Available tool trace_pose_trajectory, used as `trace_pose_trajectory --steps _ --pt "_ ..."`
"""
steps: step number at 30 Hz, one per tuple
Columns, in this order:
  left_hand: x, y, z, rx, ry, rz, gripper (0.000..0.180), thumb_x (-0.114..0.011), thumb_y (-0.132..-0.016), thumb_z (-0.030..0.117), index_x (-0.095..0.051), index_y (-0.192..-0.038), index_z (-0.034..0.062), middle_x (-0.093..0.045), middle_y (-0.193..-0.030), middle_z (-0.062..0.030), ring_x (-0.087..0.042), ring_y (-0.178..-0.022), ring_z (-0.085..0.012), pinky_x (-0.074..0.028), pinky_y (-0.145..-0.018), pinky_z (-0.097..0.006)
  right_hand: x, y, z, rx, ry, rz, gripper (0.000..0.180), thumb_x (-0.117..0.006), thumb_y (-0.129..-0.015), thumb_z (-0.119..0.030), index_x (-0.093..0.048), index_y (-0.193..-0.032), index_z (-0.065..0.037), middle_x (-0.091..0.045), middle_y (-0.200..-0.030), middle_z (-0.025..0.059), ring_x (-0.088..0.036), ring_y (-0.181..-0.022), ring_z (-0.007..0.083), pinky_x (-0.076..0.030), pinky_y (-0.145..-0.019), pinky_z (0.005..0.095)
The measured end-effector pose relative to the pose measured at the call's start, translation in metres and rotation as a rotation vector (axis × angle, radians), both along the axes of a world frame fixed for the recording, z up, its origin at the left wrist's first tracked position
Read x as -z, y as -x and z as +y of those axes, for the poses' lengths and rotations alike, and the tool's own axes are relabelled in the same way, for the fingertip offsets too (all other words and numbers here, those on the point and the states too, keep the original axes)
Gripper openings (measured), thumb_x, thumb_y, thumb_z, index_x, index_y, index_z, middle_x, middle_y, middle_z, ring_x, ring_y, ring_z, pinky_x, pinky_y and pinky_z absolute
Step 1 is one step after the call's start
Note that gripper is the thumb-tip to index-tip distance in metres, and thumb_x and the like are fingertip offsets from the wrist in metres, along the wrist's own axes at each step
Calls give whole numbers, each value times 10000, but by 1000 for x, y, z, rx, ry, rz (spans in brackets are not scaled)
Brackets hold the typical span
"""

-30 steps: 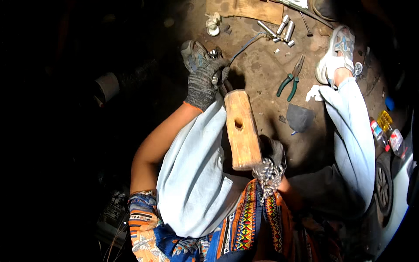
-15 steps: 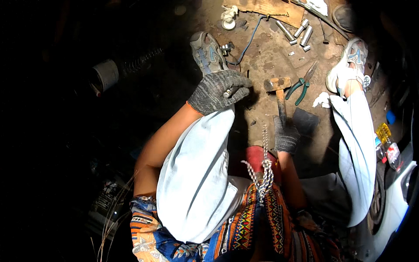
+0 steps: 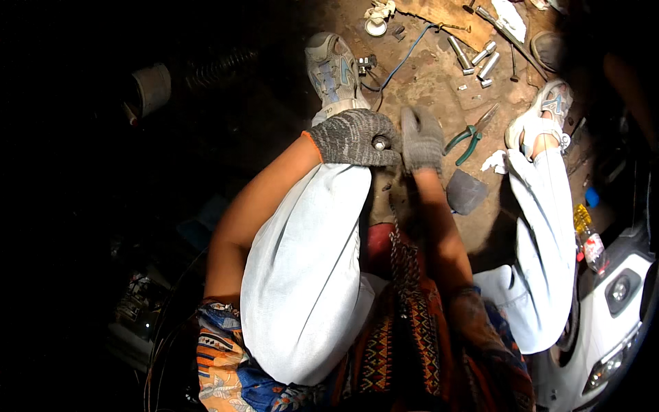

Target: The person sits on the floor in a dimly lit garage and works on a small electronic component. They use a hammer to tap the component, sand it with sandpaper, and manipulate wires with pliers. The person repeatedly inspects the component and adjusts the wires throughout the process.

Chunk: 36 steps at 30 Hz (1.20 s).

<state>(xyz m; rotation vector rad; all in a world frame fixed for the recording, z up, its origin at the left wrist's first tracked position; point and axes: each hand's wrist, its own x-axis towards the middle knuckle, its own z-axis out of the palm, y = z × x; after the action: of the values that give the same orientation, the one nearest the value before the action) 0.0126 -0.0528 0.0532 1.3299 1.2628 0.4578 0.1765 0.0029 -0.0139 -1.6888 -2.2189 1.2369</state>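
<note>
My left hand [image 3: 353, 137], in a grey knit glove with an orange cuff, rests by my left knee with its fingers closed. From its curled fingers the shiny end of a small round metal part [image 3: 379, 143] shows; the rest of it is hidden. Close beside it on the right is my right hand [image 3: 421, 141], also gloved and smeared by motion, so its grip is unclear. No hammer is visible now. To the right of that hand lie green-handled pliers [image 3: 472, 135], jaws pointing away from me. A dark flat piece [image 3: 467, 191] lies nearer my right forearm.
Several shiny metal cylinders [image 3: 489, 66], a long bar [image 3: 508, 38] and cardboard [image 3: 449, 19] lie at the far side. A blue wire [image 3: 405, 63] runs near my left shoe [image 3: 334, 72]. A plastic bottle [image 3: 594, 253] and a white car front [image 3: 597, 323] are at right.
My right hand has moved up and left, beside my left hand. The hammer seen earlier at my right hand is out of sight. My left hand has turned, showing the metal part's round end.
</note>
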Motion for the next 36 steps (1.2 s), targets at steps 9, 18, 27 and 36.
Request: trace_pose_trajectory --steps 9,18,27,36 --pt "-5 -2 8 -408 -129 88 247 -592 -830 205 -619 -996 24 -614 -970 -163 -591 -915 -280 -465 -800 -348 51 55 60 7 278 139 484 -551 -819 -417 -620 -998 27 -636 -932 193 -600 -816 331 -463 -738 393" --pt "-9 2 26 -842 -225 419 241 -675 -779 151 -607 -981 40 -603 -930 -87 -582 -868 -192 -469 -787 -308 -63 18 30 149 129 252 256 -607 -823 -224 -641 -946 -2 -648 -872 146 -622 -807 245 -475 -732 329" --pt "-27 0 23 -808 -31 -190 352 -635 -819 149 -545 -1128 9 -583 -1084 -99 -565 -980 -182 -462 -858 -307 -100 0 43 22 317 313 211 -654 -797 -145 -632 -918 27 -647 -829 116 -618 -727 162 -499 -661 275" --pt "-33 3 31 -731 70 -409 325 -554 -858 71 -531 -1176 10 -589 -1125 -120 -563 -1040 -209 -456 -900 -326 -92 5 59 183 496 760 273 -656 -777 -74 -576 -1020 22 -614 -904 85 -603 -792 125 -511 -704 238"
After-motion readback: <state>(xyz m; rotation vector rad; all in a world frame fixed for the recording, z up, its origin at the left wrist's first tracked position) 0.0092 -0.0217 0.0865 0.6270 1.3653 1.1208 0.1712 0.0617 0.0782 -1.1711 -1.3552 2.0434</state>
